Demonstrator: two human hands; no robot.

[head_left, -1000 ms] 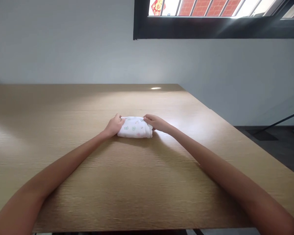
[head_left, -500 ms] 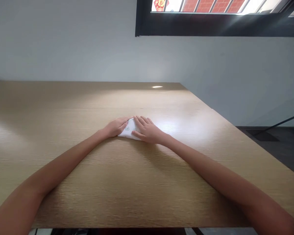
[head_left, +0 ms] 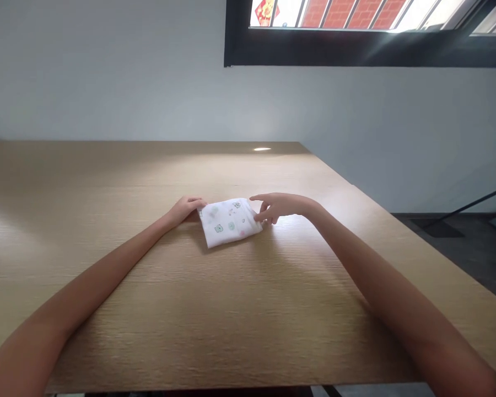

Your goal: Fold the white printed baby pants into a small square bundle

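A folded white cloth [head_left: 230, 223] printed with small green, pink and dark figures lies on the wooden table [head_left: 215, 309], turned at a slight angle. At its upper left corner is my left hand [head_left: 185, 209], with its fingers closed on the cloth's edge; the thumb side is partly hidden. My right hand [head_left: 281, 206] is at the right edge of the cloth. Its index finger stretches out over the upper right corner and the thumb touches the right side, with a gap between them. The other fingers curl underneath.
A pale wall [head_left: 149, 82] stands behind the table's far edge. The dark window frame [head_left: 334, 52] is above it on the right. Past the table's right edge shows a dark floor [head_left: 471, 248] with a thin dark bar [head_left: 475, 201].
My hands have moved apart from lying on top of the cloth. The cloth now shows a larger printed face and sits angled. My right hand has shifted right and lifted its palm off.
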